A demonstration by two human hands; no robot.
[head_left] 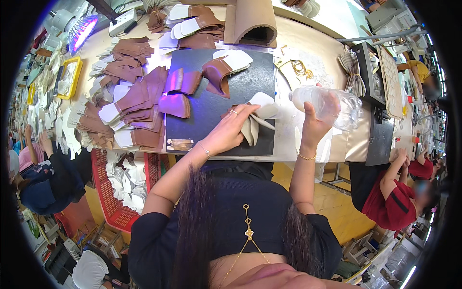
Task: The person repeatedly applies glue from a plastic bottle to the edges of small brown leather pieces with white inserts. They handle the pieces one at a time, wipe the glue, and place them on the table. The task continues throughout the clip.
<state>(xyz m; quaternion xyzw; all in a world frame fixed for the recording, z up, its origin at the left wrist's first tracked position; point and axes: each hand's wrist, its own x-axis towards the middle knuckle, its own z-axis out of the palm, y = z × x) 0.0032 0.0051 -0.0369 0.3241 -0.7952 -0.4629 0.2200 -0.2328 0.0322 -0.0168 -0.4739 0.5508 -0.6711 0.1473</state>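
Observation:
My right hand (318, 119) is raised over the right of the table, wrapped round a clear plastic bottle (350, 110) that lies tilted nearly sideways. My left hand (226, 131) is on a black board (202, 130), its fingers closed over a small bunch of brown and white leather-like pieces (251, 129); the thumb is mostly hidden. On the same board, beyond that hand, rest a curled brown piece with white ends (218, 76) and small stacks of brown pieces (175, 105).
Overlapping stacks of brown and white pieces (137, 108) cover the left of the table. A brown half-tube (251, 24) stands at the back. Gold chain (301, 70) lies behind the bottle. A red basket (107, 202) of white pieces is below left. Co-workers sit on both sides.

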